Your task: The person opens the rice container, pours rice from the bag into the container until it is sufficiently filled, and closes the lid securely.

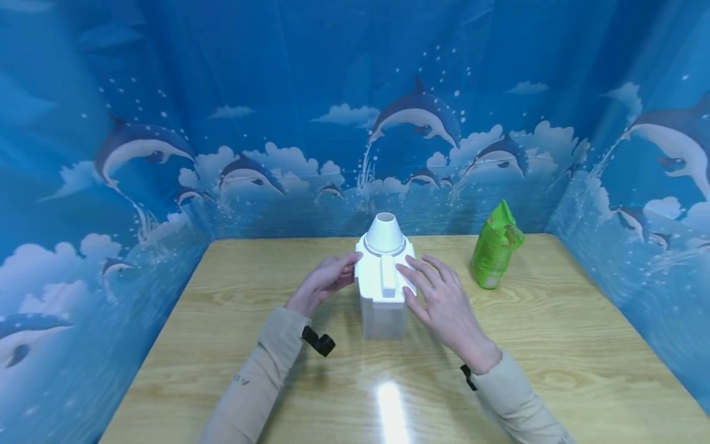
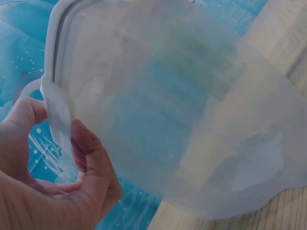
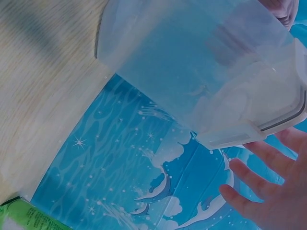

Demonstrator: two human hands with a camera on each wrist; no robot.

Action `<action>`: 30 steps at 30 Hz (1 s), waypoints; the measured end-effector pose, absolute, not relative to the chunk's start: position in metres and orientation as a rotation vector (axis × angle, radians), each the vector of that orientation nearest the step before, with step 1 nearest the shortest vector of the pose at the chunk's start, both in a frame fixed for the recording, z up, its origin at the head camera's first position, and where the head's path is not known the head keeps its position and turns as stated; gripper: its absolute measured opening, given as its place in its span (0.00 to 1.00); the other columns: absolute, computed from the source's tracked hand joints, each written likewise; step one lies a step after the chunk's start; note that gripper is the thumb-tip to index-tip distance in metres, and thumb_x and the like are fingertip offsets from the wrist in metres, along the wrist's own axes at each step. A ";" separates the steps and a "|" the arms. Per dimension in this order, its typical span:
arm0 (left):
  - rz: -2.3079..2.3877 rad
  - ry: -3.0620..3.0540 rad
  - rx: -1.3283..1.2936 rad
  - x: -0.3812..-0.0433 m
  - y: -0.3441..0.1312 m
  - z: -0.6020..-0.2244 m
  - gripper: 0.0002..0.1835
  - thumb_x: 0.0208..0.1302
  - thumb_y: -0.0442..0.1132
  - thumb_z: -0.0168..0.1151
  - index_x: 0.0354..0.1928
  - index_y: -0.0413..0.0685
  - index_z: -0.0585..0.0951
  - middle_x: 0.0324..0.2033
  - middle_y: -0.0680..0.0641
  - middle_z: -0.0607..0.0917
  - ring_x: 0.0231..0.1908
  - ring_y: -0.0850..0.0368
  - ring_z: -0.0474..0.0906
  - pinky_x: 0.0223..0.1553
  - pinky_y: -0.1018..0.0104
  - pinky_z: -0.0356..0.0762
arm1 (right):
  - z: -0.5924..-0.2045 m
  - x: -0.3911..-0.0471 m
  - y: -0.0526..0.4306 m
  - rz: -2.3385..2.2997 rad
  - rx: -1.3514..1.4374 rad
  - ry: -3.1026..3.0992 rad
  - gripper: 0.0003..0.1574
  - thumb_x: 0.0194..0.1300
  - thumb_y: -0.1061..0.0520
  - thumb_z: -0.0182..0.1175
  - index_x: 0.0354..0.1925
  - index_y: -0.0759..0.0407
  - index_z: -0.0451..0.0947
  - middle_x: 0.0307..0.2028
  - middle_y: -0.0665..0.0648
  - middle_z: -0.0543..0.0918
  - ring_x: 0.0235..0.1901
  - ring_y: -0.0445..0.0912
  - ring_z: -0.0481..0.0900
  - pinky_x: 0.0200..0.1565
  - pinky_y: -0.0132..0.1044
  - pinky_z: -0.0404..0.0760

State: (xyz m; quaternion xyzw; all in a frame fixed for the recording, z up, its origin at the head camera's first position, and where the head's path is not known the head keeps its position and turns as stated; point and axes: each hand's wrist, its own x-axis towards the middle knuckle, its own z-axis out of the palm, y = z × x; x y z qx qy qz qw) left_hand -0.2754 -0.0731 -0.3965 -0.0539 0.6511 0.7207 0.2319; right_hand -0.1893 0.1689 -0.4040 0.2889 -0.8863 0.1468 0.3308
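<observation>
From where I stand, the clear white box (image 1: 383,322) sits mid-desk, toward the far edge of the desk (image 1: 249,268), between both hands. Its lid (image 1: 368,274), with a cone-shaped spout (image 1: 385,235), is already on; I'd judge the side clips are what remains, though whether they are fastened I cannot tell. The left hand (image 1: 328,279) pinches the left clip (image 2: 58,115) between thumb and fingertips; the right hand (image 1: 444,302) has its fingers spread by the right clip (image 3: 232,136), gripping nothing. A green bag (image 1: 493,250) stands apart, near the desk's far right corner; its small print is too blurred to read. I see no brand on the box; the left sleeve (image 1: 257,379) carries tiny, unclear lettering.
</observation>
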 end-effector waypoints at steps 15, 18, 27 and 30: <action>2.006 1.848 -0.136 -0.269 -0.070 -0.397 0.14 0.77 0.45 0.54 0.36 0.43 0.79 0.29 0.52 0.79 0.29 0.65 0.75 0.35 0.76 0.77 | -0.404 -0.188 0.167 0.402 0.772 -2.285 0.32 0.80 0.38 0.40 0.63 0.54 0.78 0.60 0.63 0.81 0.62 0.63 0.73 0.61 0.62 0.73; 2.001 1.871 -0.142 -0.268 -0.068 -0.395 0.16 0.78 0.46 0.54 0.44 0.38 0.80 0.34 0.50 0.81 0.33 0.63 0.78 0.46 0.70 0.80 | -0.404 -0.188 0.168 0.406 0.769 -2.276 0.33 0.80 0.38 0.40 0.63 0.54 0.79 0.59 0.63 0.81 0.61 0.63 0.74 0.60 0.62 0.73; 1.898 2.006 -0.136 -0.266 -0.075 -0.397 0.26 0.73 0.55 0.60 0.58 0.39 0.77 0.47 0.43 0.81 0.50 0.52 0.80 0.66 0.49 0.72 | -0.404 -0.188 0.167 0.394 0.770 -2.289 0.34 0.80 0.37 0.39 0.63 0.54 0.79 0.59 0.63 0.81 0.62 0.63 0.74 0.61 0.62 0.72; 1.875 2.074 -0.071 -0.263 -0.078 -0.395 0.25 0.72 0.56 0.60 0.52 0.39 0.78 0.44 0.44 0.81 0.47 0.53 0.80 0.65 0.47 0.73 | -0.404 -0.188 0.167 0.396 0.770 -2.287 0.34 0.80 0.37 0.38 0.63 0.54 0.79 0.59 0.63 0.81 0.62 0.63 0.74 0.61 0.62 0.72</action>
